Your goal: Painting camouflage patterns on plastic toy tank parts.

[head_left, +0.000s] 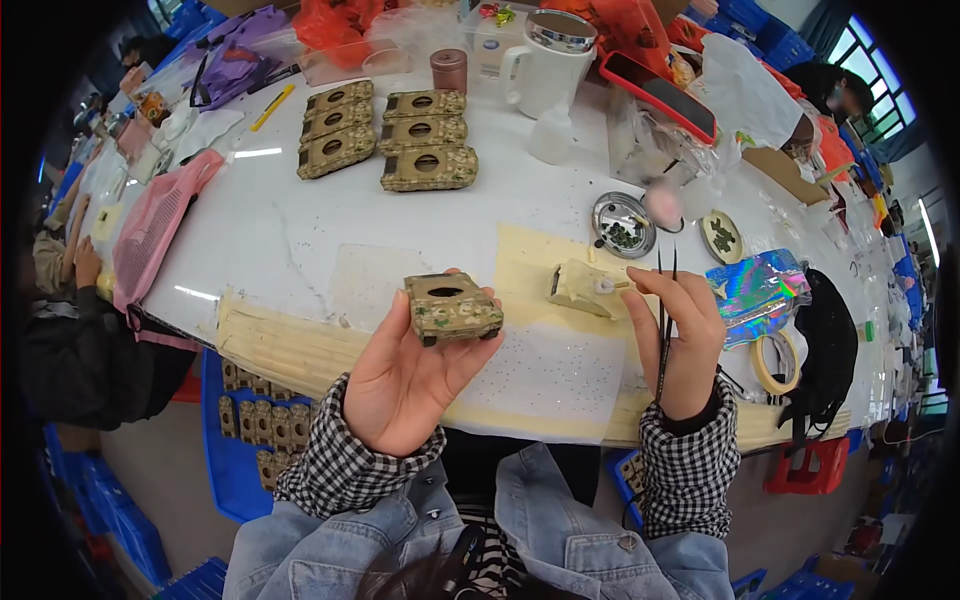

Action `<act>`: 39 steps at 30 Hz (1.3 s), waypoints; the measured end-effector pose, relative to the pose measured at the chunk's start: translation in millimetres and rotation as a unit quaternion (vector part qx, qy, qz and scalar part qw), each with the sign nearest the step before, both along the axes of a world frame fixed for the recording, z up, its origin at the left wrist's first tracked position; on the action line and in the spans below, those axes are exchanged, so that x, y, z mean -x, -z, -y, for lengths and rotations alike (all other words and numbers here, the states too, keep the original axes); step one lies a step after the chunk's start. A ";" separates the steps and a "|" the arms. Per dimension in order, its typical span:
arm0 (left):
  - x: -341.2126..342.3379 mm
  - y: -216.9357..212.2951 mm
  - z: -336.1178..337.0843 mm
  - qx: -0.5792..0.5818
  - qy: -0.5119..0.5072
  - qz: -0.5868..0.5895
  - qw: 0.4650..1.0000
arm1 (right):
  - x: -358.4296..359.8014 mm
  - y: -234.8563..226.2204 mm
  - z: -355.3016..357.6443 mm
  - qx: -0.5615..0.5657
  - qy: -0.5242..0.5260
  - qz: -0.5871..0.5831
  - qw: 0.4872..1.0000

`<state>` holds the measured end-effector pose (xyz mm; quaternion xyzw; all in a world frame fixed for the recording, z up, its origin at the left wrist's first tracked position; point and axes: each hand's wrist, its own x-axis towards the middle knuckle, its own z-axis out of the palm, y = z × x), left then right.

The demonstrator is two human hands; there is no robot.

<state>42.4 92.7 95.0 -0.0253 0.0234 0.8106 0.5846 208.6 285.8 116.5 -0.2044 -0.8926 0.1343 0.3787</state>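
Observation:
My left hand (392,388) is closed round the sides of a camouflage-painted model tank hull (458,318), which has a dark oval hole in its top. Black tweezers (665,325) rest in my right hand (692,335), their two points apart and facing away from me. My right thumb and index finger are at the end of a cream, tape-covered block (582,288) lying on yellow paper. Whether they pinch some small part there cannot be seen. Beyond it, a round metal dish (601,208) holds small green pieces, as does a pale dish (708,238).
Two groups of similar hulls (428,134) stand at the back. A white mug (550,68), a squeeze bottle (550,135) and a red-cased phone (660,95) lie behind the dishes. On the right are a tape roll (762,372) and a shiny holographic pouch (750,295). Another person sits far left.

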 end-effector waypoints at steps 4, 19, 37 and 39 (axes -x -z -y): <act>1.9 3.4 -0.3 0.034 -0.002 -0.013 0.999 | 3.8 5.6 -0.2 0.004 -0.009 -0.003 1.000; 2.8 5.9 4.1 0.047 0.003 -0.042 0.998 | 7.2 7.4 1.3 0.006 0.002 0.010 1.000; 0.1 8.1 8.4 0.092 -0.015 -0.152 0.984 | 7.0 5.1 -1.2 0.005 -0.017 0.009 1.000; -2.4 4.4 7.9 0.117 -0.029 -0.194 0.974 | 0.7 1.3 -0.5 0.003 -0.021 -0.008 1.000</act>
